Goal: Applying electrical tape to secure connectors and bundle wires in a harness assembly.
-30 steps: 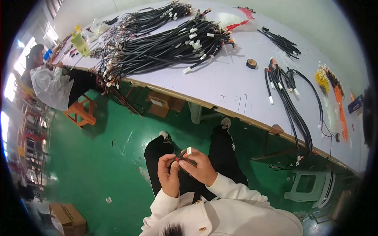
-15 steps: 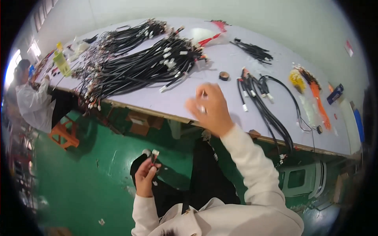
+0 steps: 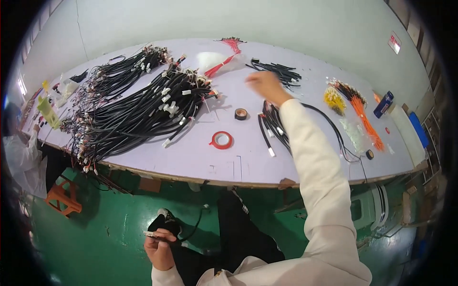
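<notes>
Low over my lap, my left hand (image 3: 160,249) is closed on a wire harness, its pale connector (image 3: 151,234) poking out past the fingers. A black cable (image 3: 196,222) with a light end hangs beside that leg and seems to belong to it. My right arm reaches across the table. Motion smears my right hand (image 3: 268,86), so its fingers and anything in them cannot be made out. It is above the tabletop, beside a pile of short black tubes (image 3: 281,72) and the far end of some black cables (image 3: 273,125). A red tape roll (image 3: 222,140) lies nearer the front edge.
A large heap of black wire harnesses (image 3: 143,107) covers the table's left. A black tape roll (image 3: 241,114) sits mid-table. Orange wires (image 3: 363,119) and yellow wires (image 3: 334,100) lie at right. Another person (image 3: 24,159) sits at far left by an orange stool (image 3: 64,198).
My right hand has moved away across the table, from near the front edge toward the black tubes. The red tape roll has come into sight. My left hand keeps its harness; the view has shifted.
</notes>
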